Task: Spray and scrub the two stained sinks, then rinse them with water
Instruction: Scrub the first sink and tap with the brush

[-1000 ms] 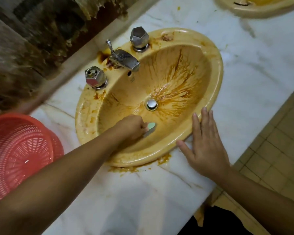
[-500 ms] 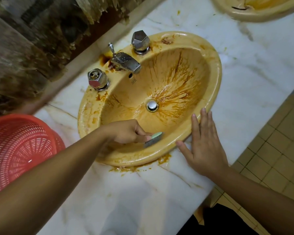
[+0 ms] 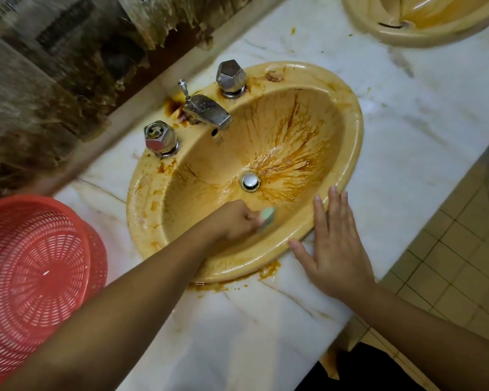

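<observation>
1. Scrubbing the near wall of the stained sink (image 3: 355, 131) with a green pad (image 3: 267, 218), pinched in the curled fingers of the left hand (image 3: 235, 221).
2. Bracing with the right hand (image 3: 336, 249), fingers straight, flat across the near rim and bench (image 3: 407, 136).
3. Risking a slip on wet glaze, or more brown grime (image 3: 268, 270) pushed over the rim; second sink (image 3: 412, 36), far right, yet to scrub.

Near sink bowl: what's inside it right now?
Brown streaks fan out around the metal drain plug. The left hand grips a green sponge against the near wall. The surface under that hand and arm is covered.
</observation>
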A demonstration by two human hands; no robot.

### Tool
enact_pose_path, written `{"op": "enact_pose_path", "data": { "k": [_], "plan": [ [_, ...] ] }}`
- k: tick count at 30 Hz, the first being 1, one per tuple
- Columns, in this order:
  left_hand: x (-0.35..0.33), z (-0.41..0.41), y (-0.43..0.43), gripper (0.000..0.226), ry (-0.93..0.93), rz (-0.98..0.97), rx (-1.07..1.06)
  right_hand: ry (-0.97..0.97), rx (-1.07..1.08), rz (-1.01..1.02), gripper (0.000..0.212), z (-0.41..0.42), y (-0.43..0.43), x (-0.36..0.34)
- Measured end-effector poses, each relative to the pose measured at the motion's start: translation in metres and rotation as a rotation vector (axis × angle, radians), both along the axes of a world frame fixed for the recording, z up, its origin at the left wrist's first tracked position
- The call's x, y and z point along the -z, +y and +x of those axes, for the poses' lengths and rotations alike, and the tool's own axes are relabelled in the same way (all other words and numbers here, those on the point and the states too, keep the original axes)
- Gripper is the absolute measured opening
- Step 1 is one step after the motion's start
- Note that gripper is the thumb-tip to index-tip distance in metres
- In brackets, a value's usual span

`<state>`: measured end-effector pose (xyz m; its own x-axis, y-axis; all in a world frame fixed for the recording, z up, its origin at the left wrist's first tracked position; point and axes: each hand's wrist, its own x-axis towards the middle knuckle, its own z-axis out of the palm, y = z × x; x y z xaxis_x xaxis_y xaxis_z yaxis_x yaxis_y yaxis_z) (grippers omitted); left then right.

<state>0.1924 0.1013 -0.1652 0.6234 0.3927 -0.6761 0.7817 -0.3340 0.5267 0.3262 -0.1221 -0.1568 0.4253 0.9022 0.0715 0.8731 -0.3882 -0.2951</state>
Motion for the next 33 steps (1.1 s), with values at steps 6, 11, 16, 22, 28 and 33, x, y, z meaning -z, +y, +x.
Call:
{"op": "enact_pose_path", "data": {
  "k": [6,11,16,22,28,33],
  "plan": [
    [-0.012,0.003,0.004,0.033,-0.017,-0.102,0.06,-0.001,-0.004,-0.007,0.096,0.0,0.0,-0.001],
    [-0.016,-0.016,0.005,0.036,0.039,-0.064,0.042,-0.003,-0.001,-0.005,0.096,-0.001,0.0,-0.001],
    [-0.007,0.02,-0.013,0.043,0.086,0.255,0.033,-0.012,0.0,0.002,0.096,0.0,0.0,-0.002],
    [-0.019,0.032,-0.012,0.04,-0.074,-0.085,-0.105,-0.006,0.005,-0.006,0.095,0.0,0.0,-0.002],
    [0.013,0.04,-0.003,0.039,0.084,0.397,-0.024,0.002,0.005,-0.008,0.095,0.0,0.001,-0.003],
    [-0.022,0.057,-0.022,0.042,-0.278,-0.334,-0.237,0.016,-0.003,-0.001,0.094,0.0,0.0,-0.003]
  ]
}}
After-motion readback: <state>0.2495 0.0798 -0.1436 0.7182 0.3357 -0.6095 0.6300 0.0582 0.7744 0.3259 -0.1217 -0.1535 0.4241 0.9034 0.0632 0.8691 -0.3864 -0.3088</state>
